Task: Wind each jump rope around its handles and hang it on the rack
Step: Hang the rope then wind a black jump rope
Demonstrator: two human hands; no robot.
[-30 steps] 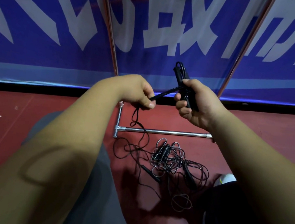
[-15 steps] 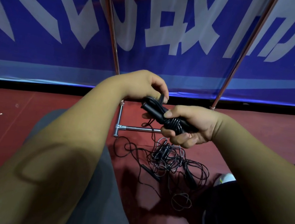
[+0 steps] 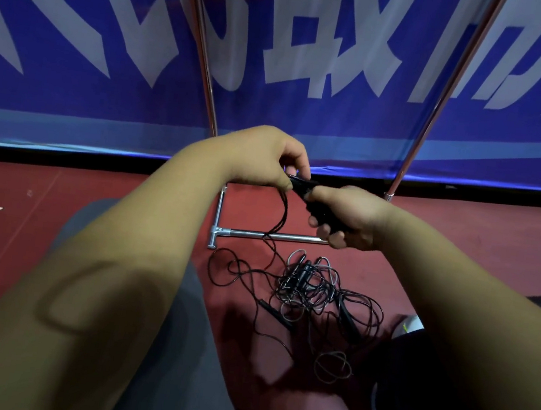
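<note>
Above the red floor (image 3: 57,212), at the middle of the view, two black handles (image 3: 318,209) are gripped together in the right hand (image 3: 352,220), whose fingers are curled tightly round them. The free end of the handles is pointed left and is met by the left hand (image 3: 264,161). There the black cord (image 3: 282,216) is pinched between thumb and fingertips, just at the handles' tip. Some cord appears to be wound on the handles, but this cannot be told for certain, since the bundle is dark and mostly covered by fingers.

From the pinch the cord is let hang straight down. It is seen crossing the chrome base bar (image 3: 292,238) of the rack (image 3: 446,90) and is lost in a loose tangle of ropes (image 3: 313,285) lying on the floor just nearer than the bar. The rack's two slanted uprights are set against a blue banner (image 3: 81,11) with large white characters on the far side. Nearer, a grey trouser leg (image 3: 194,314) is seen at the left of the tangle and a white shoe (image 3: 413,324) at its right.
</note>
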